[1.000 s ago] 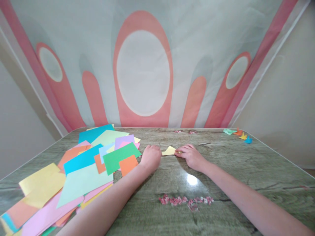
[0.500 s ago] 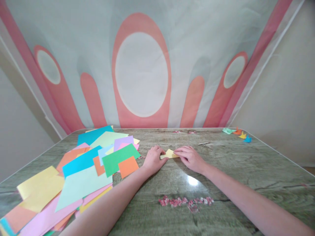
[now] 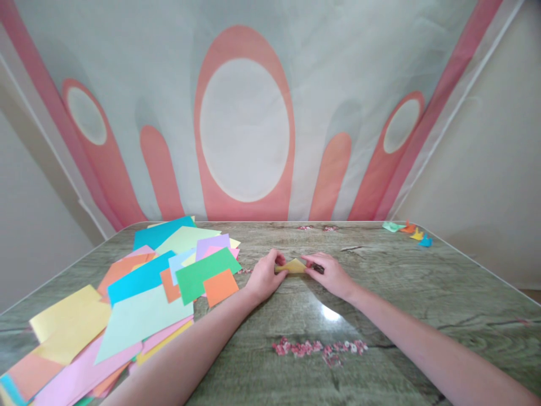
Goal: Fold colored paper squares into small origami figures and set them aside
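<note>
A small folded piece of yellow paper (image 3: 296, 266) is held between my two hands over the middle of the table. My left hand (image 3: 267, 274) pinches its left end, thumb in front and fingers behind. At the right corner, my right hand (image 3: 329, 273) grips the paper between thumb and fingertips, the other fingers bent. The paper has a low peak in the middle and slopes down to both sides.
Many coloured sheets, among them a green one (image 3: 203, 276) and an orange one (image 3: 220, 287), lie overlapping at the left. Small folded paper figures, one blue (image 3: 425, 241), stand at the far right corner. The wooden-patterned table (image 3: 253, 366) has printed pink flowers.
The yellow paper has tilted and its peak looks lower and wider. The fingers of my right hand have moved apart from lying flat over its right end to gripping its edge.
</note>
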`<state>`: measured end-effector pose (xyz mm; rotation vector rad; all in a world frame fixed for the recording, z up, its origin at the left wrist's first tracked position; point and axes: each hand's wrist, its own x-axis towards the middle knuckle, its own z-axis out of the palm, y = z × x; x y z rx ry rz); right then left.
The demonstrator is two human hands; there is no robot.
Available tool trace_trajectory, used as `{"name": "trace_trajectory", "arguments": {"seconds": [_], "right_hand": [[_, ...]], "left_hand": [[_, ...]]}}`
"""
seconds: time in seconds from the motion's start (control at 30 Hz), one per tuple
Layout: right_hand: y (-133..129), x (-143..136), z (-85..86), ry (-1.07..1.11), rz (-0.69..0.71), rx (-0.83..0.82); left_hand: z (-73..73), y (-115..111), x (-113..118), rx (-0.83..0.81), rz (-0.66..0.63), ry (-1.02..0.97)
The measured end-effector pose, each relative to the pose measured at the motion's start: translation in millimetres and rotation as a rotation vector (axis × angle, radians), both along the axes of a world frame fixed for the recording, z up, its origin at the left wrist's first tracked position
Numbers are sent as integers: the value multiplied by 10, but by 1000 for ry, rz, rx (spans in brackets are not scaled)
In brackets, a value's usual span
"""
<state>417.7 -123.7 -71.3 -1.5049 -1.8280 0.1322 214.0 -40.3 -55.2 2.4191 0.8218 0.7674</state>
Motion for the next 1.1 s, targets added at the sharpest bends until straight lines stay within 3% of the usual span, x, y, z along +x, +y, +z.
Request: {"name": "trace_trajectory", "arguments": {"seconds": [0.23,0.4,0.5,0.6,0.87,1.1], "right_hand": [[-80,-138,119,56,55,95],[-100,-148,180,211,-105,272],[-98,-150,183,253,-94,273],[-89,-169,168,314,-71,240],[-66,-195,117,514,-53,170],[-88,-237,128,624,-46,126]], "left_hand": [[42,-25,18,-6,-88,10],[8,-6,71,-264,-54,-184],[-4,-24,101,-435,-133,-305],[-10,-58,116,-502,-182,-353],[0,-113,107,-381,-97,-359],[82,-142,89,-167,-160,-389]]}}
